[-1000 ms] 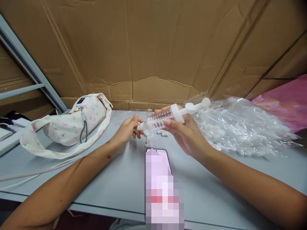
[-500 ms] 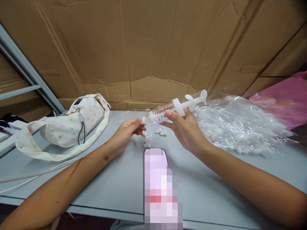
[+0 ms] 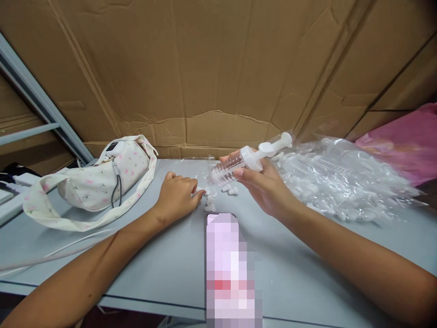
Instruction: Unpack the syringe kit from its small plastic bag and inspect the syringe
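Note:
In my right hand [image 3: 264, 184] is a large plastic syringe [image 3: 228, 168], tilted with its clear ribbed barrel toward the left. Its white collar and winged plunger [image 3: 273, 146] point up and to the right. My left hand [image 3: 177, 193] rests low over the table, fingers curled under and thumb reaching to a cluster of small white plastic pieces [image 3: 210, 200]. Whatever lies between its fingertips is hidden from view. Two more white pieces [image 3: 230, 190] lie just below the syringe's barrel.
A phone [image 3: 221, 255] with a blurred screen lies in front. On the left are a flowered white bag [image 3: 109, 177] and cables [image 3: 58, 255]. A clear bag of white plastic parts [image 3: 337, 177] and pink fabric [image 3: 403, 141] are at right. Cardboard [image 3: 218, 68] stands behind.
My left hand has let go of the syringe's narrow end and dropped left and down to the small white pieces. The right hand still holds the syringe, its front end slightly lower.

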